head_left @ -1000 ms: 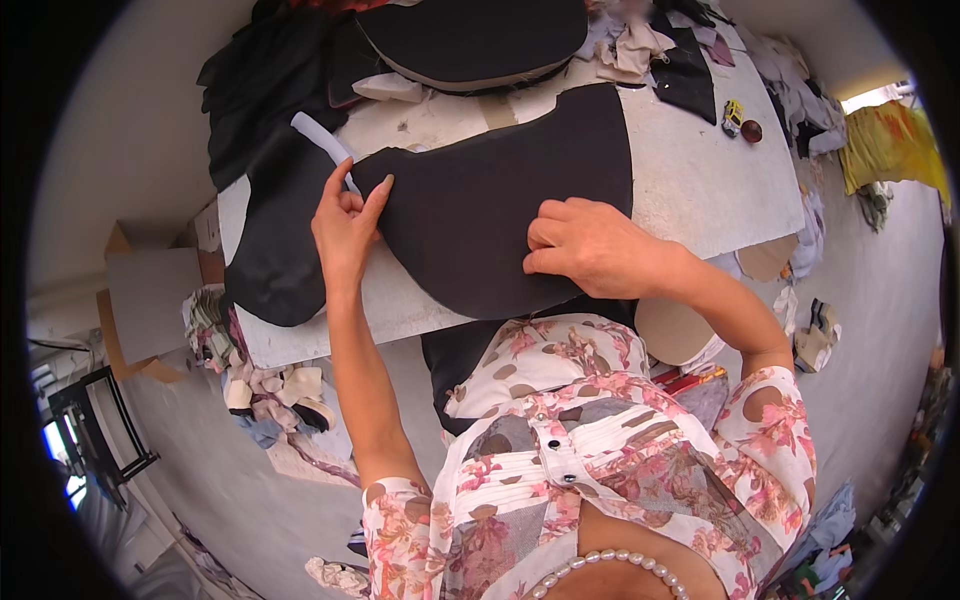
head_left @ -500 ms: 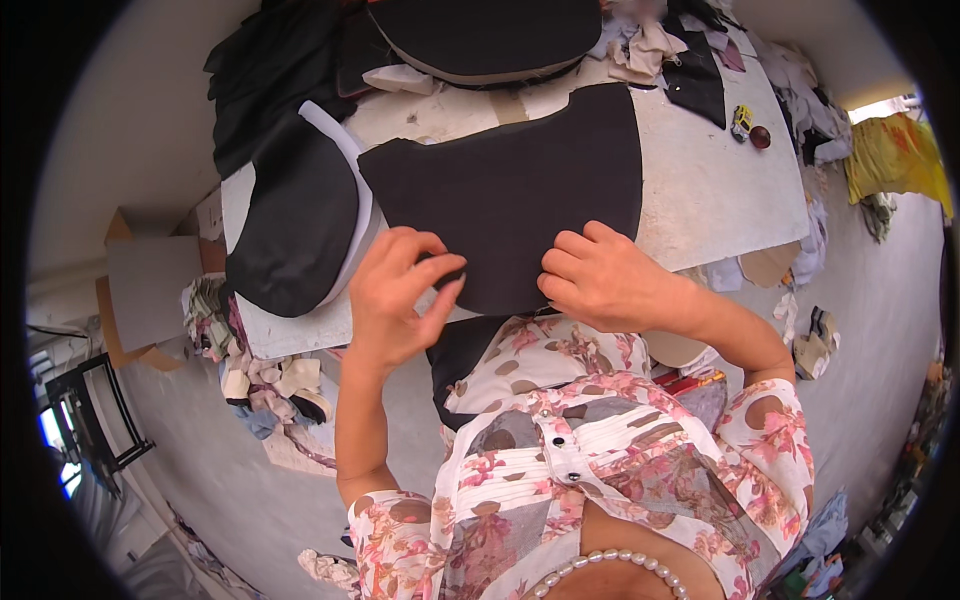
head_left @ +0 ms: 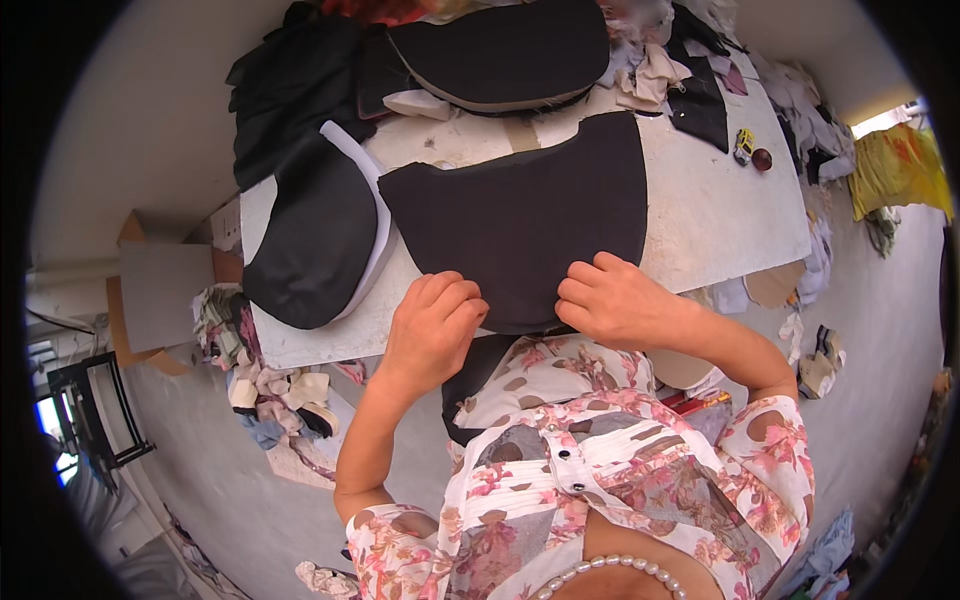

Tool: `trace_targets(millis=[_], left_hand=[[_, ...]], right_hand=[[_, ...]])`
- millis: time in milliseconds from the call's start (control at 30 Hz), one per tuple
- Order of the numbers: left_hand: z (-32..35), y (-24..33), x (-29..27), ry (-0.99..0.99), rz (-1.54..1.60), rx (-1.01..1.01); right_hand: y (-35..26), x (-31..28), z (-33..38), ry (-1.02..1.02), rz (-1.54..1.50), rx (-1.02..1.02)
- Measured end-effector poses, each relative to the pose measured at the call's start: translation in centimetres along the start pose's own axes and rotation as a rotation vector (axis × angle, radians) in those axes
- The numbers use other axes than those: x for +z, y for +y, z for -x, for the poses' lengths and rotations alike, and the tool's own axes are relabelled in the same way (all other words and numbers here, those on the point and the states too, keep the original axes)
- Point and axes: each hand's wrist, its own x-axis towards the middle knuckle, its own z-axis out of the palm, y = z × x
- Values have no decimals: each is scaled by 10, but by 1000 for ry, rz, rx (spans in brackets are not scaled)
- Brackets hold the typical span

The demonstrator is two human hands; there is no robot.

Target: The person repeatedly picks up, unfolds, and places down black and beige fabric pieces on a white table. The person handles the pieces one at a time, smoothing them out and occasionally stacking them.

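A curved piece of black fabric [head_left: 525,215] lies flat on the white table, its rounded edge toward me. My left hand [head_left: 440,318] pinches its near left edge with curled fingers. At the near right edge, my right hand [head_left: 605,295] is also closed on the fabric, thumb and fingertips together. The exact grip of both hands is partly hidden by the knuckles. Left of this piece lies a black curved panel [head_left: 312,240] with a white pad [head_left: 362,170] showing along its side.
The white table [head_left: 720,225] carries a stack of black cut pieces [head_left: 510,50] at the back and black cloth [head_left: 290,90] at back left. A toy car [head_left: 743,146] and a dark red ball [head_left: 762,159] sit at right. Scraps [head_left: 290,405] and a cardboard box [head_left: 165,290] are at left.
My left hand has gone from fingers apart to closed at the fabric's near edge. My right hand keeps its hold. The whole view has shifted slightly, with the table lower in it.
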Motion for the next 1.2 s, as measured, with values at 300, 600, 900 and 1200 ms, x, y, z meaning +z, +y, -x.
trace_targets(millis=[300,600,900,1200], left_hand=[[-1,5,-5,-8,137,-160],[-35,-33,41,95,-263,-372],[-32,-35,49,71,-254,-389],[6,-37,39,654,96,-424]], right_hand=[[5,-15,-6,71,-97,72],[54,24,-17,91,184,571],[61,23,-2,99,108,629],[26,-4,-123,537,-367,445]])
